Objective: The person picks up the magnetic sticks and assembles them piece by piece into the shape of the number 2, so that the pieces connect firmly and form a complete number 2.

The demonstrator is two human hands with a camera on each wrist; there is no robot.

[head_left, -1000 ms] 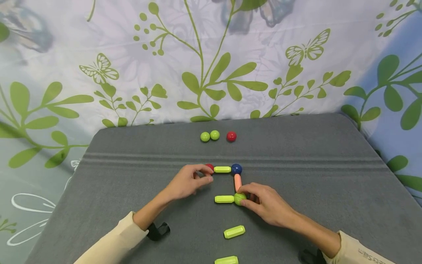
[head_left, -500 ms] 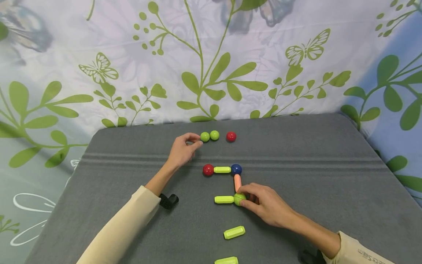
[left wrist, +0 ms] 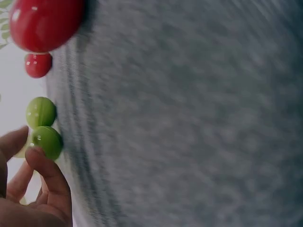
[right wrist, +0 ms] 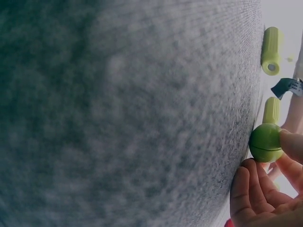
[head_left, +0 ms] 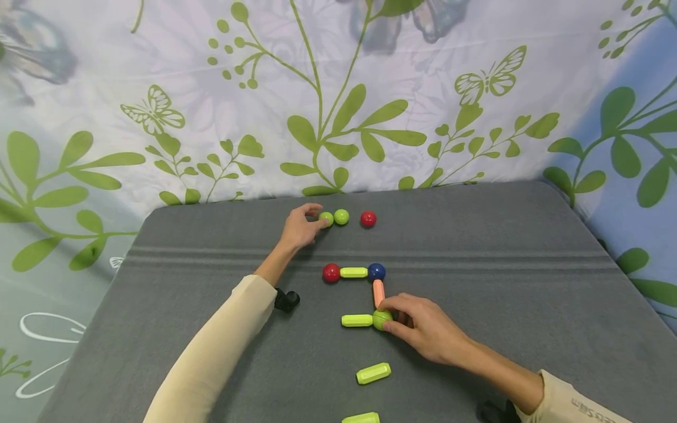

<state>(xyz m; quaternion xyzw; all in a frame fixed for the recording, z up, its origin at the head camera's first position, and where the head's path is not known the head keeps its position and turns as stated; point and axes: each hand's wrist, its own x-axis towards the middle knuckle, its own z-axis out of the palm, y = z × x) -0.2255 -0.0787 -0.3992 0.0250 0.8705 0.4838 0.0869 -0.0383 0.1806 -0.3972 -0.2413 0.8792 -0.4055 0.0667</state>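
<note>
My right hand point(head_left: 431, 329) pinches a green ball point(head_left: 381, 320) between thumb and index finger. A lime stick point(head_left: 357, 321) extends left from this ball, and a salmon stick point(head_left: 378, 292) runs from it towards a blue ball point(head_left: 376, 272). From the blue ball, another lime stick point(head_left: 354, 272) leads to a red ball point(head_left: 331, 272). At the back, my left hand point(head_left: 301, 228) reaches around another green ball point(left wrist: 46, 142); its thumb overlaps the ball, while a small gap shows at the index fingertip. A second green ball point(left wrist: 41, 112) sits beside that one.
A loose red ball point(head_left: 368, 219) lies at the back, right of the green pair. Two loose lime sticks, one nearer point(head_left: 361, 418) and one farther point(head_left: 373, 373), lie in front. Behind the grey table point(head_left: 476, 235) hangs a patterned cloth point(head_left: 211, 88).
My left hand has left the red ball at the structure's corner and moved back to the leftmost green ball. The right hand has stayed on its green ball.
</note>
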